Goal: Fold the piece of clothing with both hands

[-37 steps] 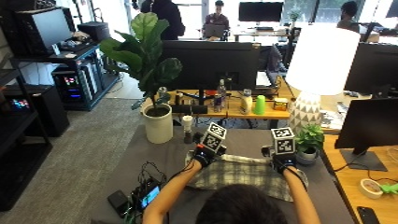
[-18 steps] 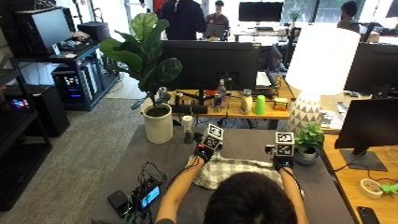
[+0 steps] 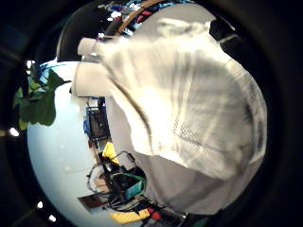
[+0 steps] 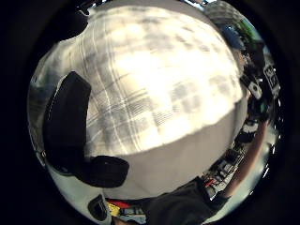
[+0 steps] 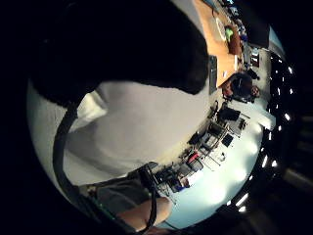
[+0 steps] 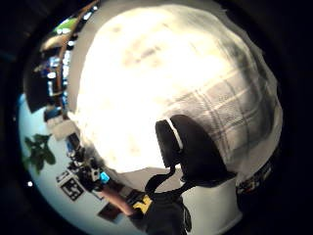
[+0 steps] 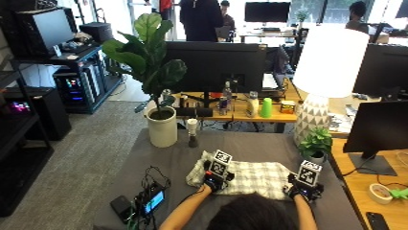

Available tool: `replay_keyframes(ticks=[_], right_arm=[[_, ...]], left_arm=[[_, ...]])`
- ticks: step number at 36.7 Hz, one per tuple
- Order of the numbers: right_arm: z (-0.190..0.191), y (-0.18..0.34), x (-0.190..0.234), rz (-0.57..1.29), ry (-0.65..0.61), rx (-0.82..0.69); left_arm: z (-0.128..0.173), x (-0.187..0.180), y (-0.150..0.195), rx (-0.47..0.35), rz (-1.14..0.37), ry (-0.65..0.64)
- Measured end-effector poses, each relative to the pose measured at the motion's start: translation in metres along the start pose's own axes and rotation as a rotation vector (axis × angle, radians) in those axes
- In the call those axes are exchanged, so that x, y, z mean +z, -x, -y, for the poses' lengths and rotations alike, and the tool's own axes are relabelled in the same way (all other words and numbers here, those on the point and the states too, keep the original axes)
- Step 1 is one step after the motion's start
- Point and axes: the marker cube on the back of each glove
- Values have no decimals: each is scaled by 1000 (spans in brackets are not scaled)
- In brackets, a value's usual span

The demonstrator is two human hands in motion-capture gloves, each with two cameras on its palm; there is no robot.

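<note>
A green-and-white plaid garment (image 7: 255, 175) lies crumpled on the grey table (image 7: 167, 160), just beyond the person's head. My left hand (image 7: 213, 181) is at its near left part and my right hand (image 7: 298, 190) at its near right corner. In the left thumb side palm view, curled fingers (image 4: 68, 122) lie against the plaid cloth (image 4: 154, 79). A gloved finger (image 6: 190, 152) presses into the cloth (image 6: 146, 83) in the right thumb side palm view. The cloth (image 3: 189, 104) hangs in folds close to the left palm.
A white pot with a large plant (image 7: 161, 132) and a small bottle (image 7: 192, 139) stand beyond the garment at the left. A lamp (image 7: 313, 120) and a small potted plant (image 7: 315, 143) stand at the right. Devices with cables (image 7: 143, 201) lie at the near left.
Both hands have come back toward the person, from the garment's far edge to its near side, bringing cloth with them.
</note>
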Motion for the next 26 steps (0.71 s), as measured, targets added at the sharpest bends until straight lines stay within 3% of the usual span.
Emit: replay_keyframes(ticks=[3, 7, 11, 18, 26], right_arm=[[-6, -5, 20, 10, 135, 6], [2, -5, 33, 45, 61, 56], [-14, 4, 35, 68, 141, 19], [-4, 27, 26, 101, -163, -21], [-1, 36, 7, 89, -183, -99]], left_arm=[[-8, 23, 1, -44, -7, 101], [-9, 45, 1, -22, -110, 174], [-13, 50, 9, -40, -191, 243], [-6, 41, 29, -79, -267, 207], [-16, 13, 73, -242, -360, 208]])
